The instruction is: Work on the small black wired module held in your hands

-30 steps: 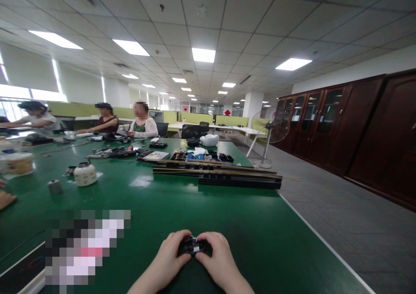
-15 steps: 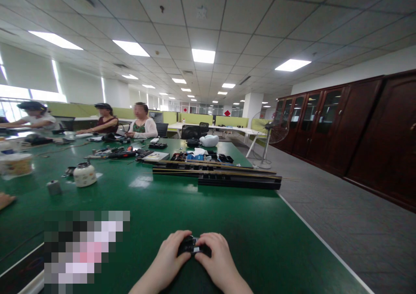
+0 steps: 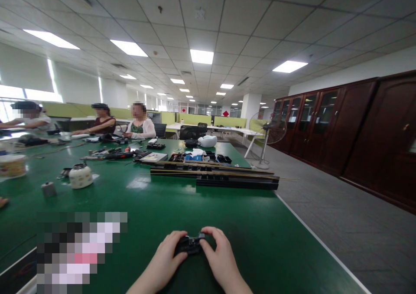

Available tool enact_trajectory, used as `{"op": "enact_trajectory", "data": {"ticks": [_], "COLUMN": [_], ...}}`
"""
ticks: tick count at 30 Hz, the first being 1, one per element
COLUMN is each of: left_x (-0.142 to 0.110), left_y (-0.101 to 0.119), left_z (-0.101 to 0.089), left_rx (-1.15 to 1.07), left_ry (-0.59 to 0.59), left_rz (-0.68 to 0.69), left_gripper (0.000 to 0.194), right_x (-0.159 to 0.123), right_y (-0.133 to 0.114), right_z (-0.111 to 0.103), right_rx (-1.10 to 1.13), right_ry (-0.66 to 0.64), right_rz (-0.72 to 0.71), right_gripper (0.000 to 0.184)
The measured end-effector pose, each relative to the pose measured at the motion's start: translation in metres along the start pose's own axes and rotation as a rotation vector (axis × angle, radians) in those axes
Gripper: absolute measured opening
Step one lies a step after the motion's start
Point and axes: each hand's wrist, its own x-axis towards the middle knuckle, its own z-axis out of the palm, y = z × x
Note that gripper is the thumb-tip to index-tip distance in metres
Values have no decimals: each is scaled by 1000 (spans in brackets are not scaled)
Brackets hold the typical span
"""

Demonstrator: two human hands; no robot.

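Between my two hands, just over the near part of the green table (image 3: 156,211), is a small black part (image 3: 190,245) with a greyish fitting along its upper edge. I cannot make out its exact kind. My left hand (image 3: 169,248) grips its left end, with the thumb below and the fingers curled over the top. At the other end, my right hand (image 3: 216,246) pinches the upper right corner between thumb and fingertips. The fingers hide both ends of the part.
Long black rails (image 3: 237,181) with thin brass-coloured rods lie across the table ahead. A cream jar (image 3: 80,176) and a grey metal cylinder (image 3: 48,189) stand at left. Tools (image 3: 117,153) lie farther back, and several people sit on the far left side. A standing fan (image 3: 266,131) is beyond.
My right hand has shifted its grip toward the upper right corner, with its fingers opened wider, so more of the black part shows. The left hand keeps its hold. The view has turned slightly right.
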Motion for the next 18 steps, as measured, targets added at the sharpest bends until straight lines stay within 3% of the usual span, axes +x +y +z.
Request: {"op": "enact_trajectory", "data": {"ticks": [18], "left_x": [-1], "left_y": [3], "left_z": [-1], "left_rx": [-15], "left_ry": [1], "left_rz": [-5], "left_gripper": [47], "right_x": [7], "right_y": [17], "right_z": [-6], "right_rx": [103], "right_ry": [349], "right_rz": [10], "right_gripper": [33]}}
